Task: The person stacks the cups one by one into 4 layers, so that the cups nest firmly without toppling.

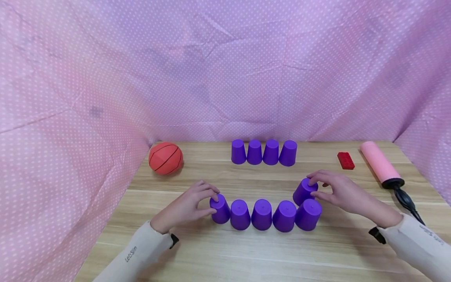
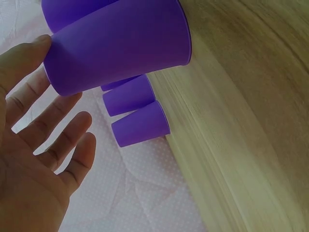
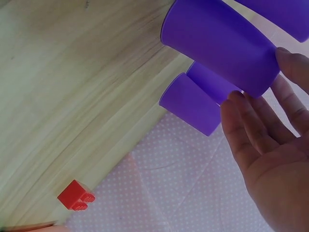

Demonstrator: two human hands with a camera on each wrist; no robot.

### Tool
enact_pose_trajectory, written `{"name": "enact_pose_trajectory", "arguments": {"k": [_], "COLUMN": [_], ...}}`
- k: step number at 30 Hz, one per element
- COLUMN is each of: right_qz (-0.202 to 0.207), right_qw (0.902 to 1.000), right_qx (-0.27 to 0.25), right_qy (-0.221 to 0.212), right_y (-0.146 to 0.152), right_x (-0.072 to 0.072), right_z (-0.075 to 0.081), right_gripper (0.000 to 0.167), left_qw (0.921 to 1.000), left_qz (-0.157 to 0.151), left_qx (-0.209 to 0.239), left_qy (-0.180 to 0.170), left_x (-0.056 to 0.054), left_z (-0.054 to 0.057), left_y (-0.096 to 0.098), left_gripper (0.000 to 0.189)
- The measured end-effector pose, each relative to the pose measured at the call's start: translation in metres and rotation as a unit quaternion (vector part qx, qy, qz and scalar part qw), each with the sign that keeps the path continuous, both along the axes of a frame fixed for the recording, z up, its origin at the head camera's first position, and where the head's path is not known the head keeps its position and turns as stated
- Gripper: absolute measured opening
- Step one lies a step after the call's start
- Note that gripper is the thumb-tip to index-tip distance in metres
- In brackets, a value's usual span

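Several purple cups stand upside down in a front row, and my left hand [image 1: 186,205] is at the leftmost purple cup [image 1: 220,212], thumb and fingers pinching its upper end. In the left wrist view, the thumb rests at the rim of that cup's base [image 2: 116,48], the other fingers spread loosely behind. My right hand [image 1: 341,192] pinches another purple cup [image 1: 303,192] by its top; this one is slightly tilted, just behind the rightmost cup [image 1: 309,215] of the row. The right wrist view shows the held cup [image 3: 222,46] between thumb and fingertips.
Farther back stands a second row of upturned purple cups [image 1: 254,152]. An orange ball [image 1: 165,158] sits at the back left. To the right lie a red toy brick [image 1: 345,161] and a pink hand pump [image 1: 380,161]. Pink dotted cloth [image 1: 225,78] hangs behind the wooden table [image 1: 246,258].
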State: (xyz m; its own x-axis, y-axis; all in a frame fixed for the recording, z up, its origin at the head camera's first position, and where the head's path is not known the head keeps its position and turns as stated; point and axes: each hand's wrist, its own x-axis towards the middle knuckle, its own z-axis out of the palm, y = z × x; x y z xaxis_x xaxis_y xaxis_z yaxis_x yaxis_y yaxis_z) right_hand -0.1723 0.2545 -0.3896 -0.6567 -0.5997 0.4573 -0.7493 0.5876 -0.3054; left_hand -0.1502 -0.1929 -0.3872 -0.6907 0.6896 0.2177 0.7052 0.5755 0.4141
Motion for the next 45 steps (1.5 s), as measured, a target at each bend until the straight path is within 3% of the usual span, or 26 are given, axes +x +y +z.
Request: {"name": "enact_pose_trajectory", "arguments": {"k": [14,26,39,45], "right_qz": [0.003,0.001,0.025,0.035], "right_qw": [0.9998,0.9999,0.9996,0.9992], "right_qx": [-0.012,-0.013,-0.006,0.001], "right_qy": [-0.012,-0.005,0.008,0.020], "right_y": [0.000,-0.003,-0.030,-0.047], "right_x": [0.003,0.002,-0.018,-0.027], "right_z": [-0.002,0.001,0.020,0.027], "right_gripper": [0.036,0.036,0.031,0.028], "left_qw": [0.9994,0.9998,0.9962,0.9939], "left_qz": [0.018,0.015,0.029,0.028], "left_qx": [-0.013,0.006,0.032,0.032], "left_qy": [-0.026,0.007,0.076,0.102], "left_x": [0.002,-0.001,-0.033,-0.046], "left_z": [0.003,0.007,0.011,0.019], "left_y": [0.003,0.001,0.014,0.027], "left_gripper": [0.019,0.018,0.021,0.021]}}
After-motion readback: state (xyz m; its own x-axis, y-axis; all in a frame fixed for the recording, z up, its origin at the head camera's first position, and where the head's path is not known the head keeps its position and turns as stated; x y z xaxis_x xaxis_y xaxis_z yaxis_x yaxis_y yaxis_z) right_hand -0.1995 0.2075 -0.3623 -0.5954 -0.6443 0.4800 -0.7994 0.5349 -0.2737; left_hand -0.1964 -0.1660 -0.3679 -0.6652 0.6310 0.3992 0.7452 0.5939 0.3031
